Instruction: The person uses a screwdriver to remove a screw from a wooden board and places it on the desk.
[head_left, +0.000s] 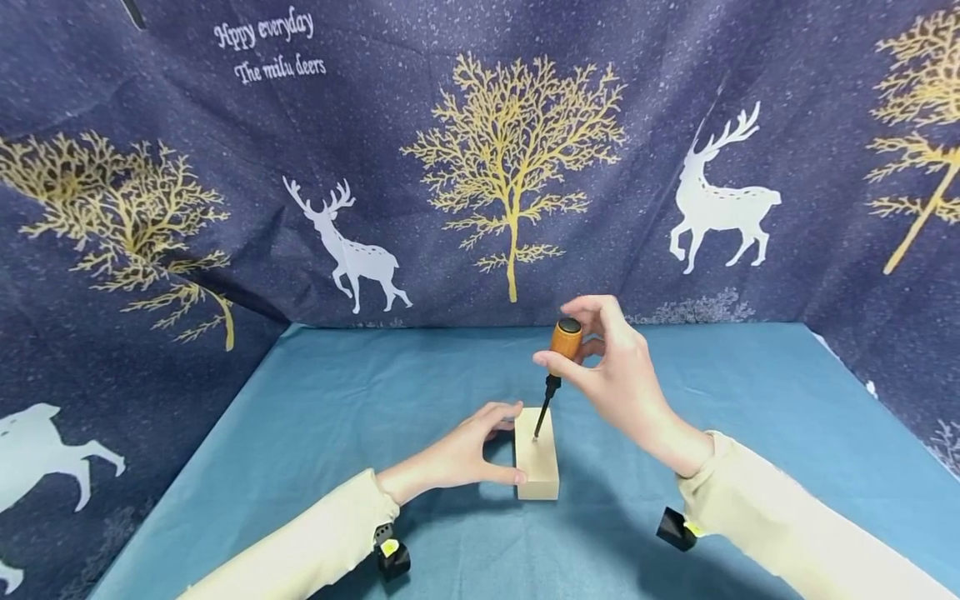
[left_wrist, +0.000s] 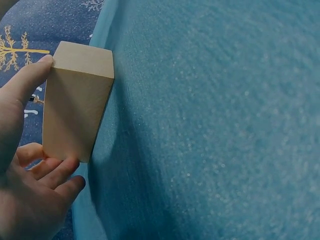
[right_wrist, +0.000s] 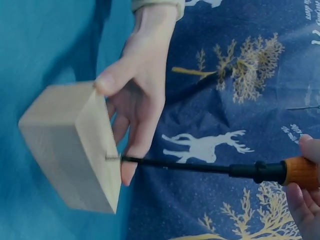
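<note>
Block: pale wood, plain rectangular block (head_left: 537, 460), smooth faces, crisp edges; lies flat on the tabletop (head_left: 360, 383).
Screw: thin metal screw (right_wrist: 112, 157), standing in the block's upper face, some thread exposed.
Screwdriver: screwdriver (head_left: 566, 342) with rounded orange handle, dark end cap, slim black shaft; tip at the screw head, handle end leaning right in the head view.
Tabletop: covered in blue fabric, lightly creased.
Backdrop: dark blue printed cloth (head_left: 465, 250), white speckle, gold bare trees, white deer.
Writing: backdrop reads "Hppy everyday" / "The milu deers".
Left grip: left hand (head_left: 472, 446) holds the block, thumb at near end, fingers at far end; block sits between them, palm off its side.
Right grip: right hand (head_left: 621, 371) pinches the screwdriver handle between thumb and fingers, above the block; block itself is below, apart from this hand.
</note>
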